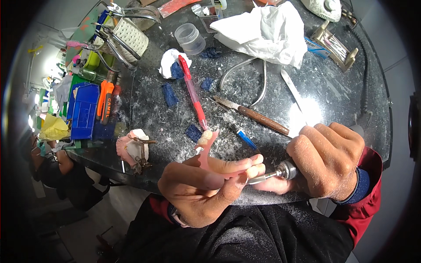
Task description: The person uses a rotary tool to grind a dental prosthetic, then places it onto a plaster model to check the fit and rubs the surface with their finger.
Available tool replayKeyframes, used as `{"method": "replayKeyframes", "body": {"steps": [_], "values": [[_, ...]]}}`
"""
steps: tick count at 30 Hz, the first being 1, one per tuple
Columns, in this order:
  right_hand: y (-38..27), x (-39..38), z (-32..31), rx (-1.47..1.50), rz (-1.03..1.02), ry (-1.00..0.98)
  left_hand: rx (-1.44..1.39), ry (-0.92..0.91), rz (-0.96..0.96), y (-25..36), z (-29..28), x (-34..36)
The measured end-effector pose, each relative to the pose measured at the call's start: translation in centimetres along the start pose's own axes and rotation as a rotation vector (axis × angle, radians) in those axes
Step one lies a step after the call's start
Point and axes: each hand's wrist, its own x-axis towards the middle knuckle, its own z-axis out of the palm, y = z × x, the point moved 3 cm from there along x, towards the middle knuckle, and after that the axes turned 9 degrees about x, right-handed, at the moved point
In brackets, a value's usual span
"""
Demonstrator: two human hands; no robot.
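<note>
My left hand (197, 189) pinches a pink partial denture (206, 154) with a few cream teeth standing up at its far end. My right hand (326, 158) is wrapped round a metal rotary handpiece (287, 169), whose grinding bur (262, 178) points left. The bur tip meets the denture's near part by my left fingertips; whether it touches cannot be made out. White dust coats my right fingers. Beyond the left hand lies a dental cast (128, 151) with a small metal articulator. A red pen (192, 92) rests just past the denture's teeth.
A wooden-handled knife (252, 115), a blue-handled small tool (246, 139) and a metal spatula (293, 92) lie on the dusty dark table (149, 109). Farther off are crumpled white cloth (267, 33), a clear jar (190, 39), a plier-filled basket (131, 37) and blue bins (83, 109).
</note>
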Motion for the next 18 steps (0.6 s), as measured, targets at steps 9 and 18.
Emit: {"method": "replayKeyframes", "body": {"steps": [9, 18], "values": [[-0.3, -0.3, -0.1, 0.024, -0.021, -0.020, -0.034, 0.034, 0.114, -0.3, 0.2, 0.1], [-0.3, -0.2, 0.1, 0.038, 0.017, -0.037, -0.176, 0.202, 0.142, -0.2, 1.1, 0.0]]}}
